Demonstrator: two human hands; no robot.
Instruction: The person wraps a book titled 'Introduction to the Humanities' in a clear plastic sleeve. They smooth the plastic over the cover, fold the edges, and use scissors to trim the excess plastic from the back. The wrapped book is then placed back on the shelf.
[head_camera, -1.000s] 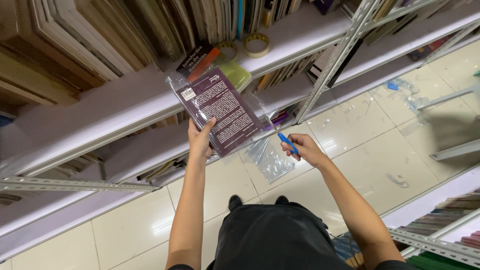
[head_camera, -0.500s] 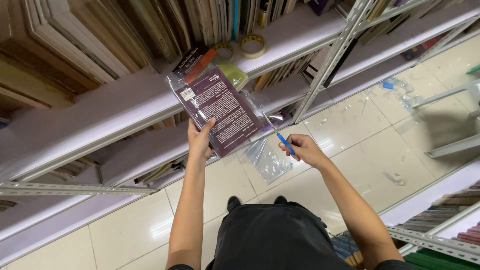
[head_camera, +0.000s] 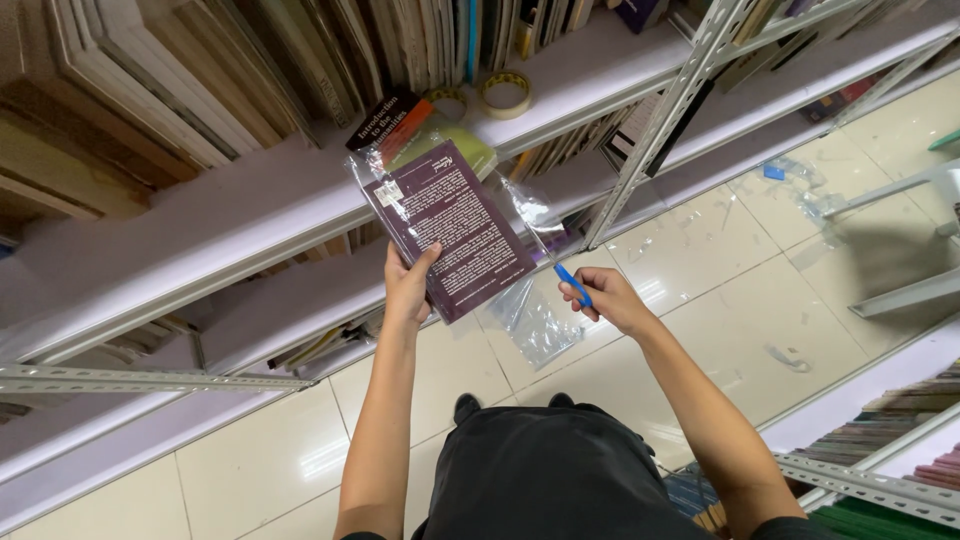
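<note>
Evidently my left hand (head_camera: 408, 290) gripped the maroon book (head_camera: 447, 228), already sleeved in clear plastic, at twelve o'clock; my right hand (head_camera: 605, 298) pinched blue-handled scissors (head_camera: 572, 283), excess flap untrimmed.

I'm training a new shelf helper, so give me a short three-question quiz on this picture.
1. True or false: the left hand holds a dark purple book in a clear plastic sleeve.
2. What colour is the tool in the right hand? A) blue B) red C) green
3. What round things lie on the white shelf above the book?

Key
1. True.
2. A, blue.
3. Two tape rolls.
</note>
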